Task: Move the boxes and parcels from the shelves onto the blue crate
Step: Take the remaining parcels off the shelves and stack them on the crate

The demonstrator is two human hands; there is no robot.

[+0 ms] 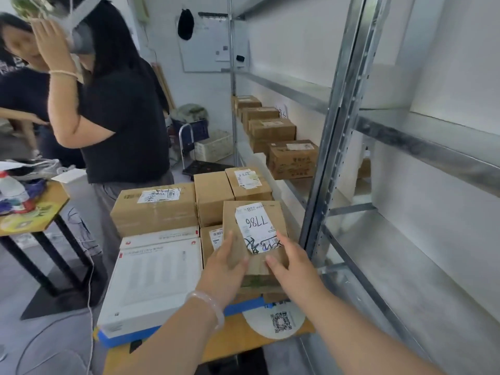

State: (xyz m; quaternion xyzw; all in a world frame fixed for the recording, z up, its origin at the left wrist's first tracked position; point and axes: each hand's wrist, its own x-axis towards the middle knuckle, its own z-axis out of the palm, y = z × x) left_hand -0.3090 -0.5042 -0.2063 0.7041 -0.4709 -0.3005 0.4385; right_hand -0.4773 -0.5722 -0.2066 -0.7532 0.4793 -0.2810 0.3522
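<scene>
Both hands hold a small brown box (253, 209) with a white label reading 7786, tilted up over the near right corner of the stack. My left hand (227, 259) grips its left side and my right hand (288, 262) its right side. Below lies the blue crate (243, 308), mostly covered by a large white flat box (154, 277), a wide brown box (154, 209) and smaller brown boxes (213, 197). Several brown boxes (293, 158) stand in a row on the metal shelf (295, 185) to the right.
A person in a black shirt (121, 117) stands just left of the stack, with another person behind. A small yellow-topped table (35, 209) with a bottle and bags is at left. Shelf uprights (332, 147) rise at right. A folding cart (189, 147) and a basket stand further back.
</scene>
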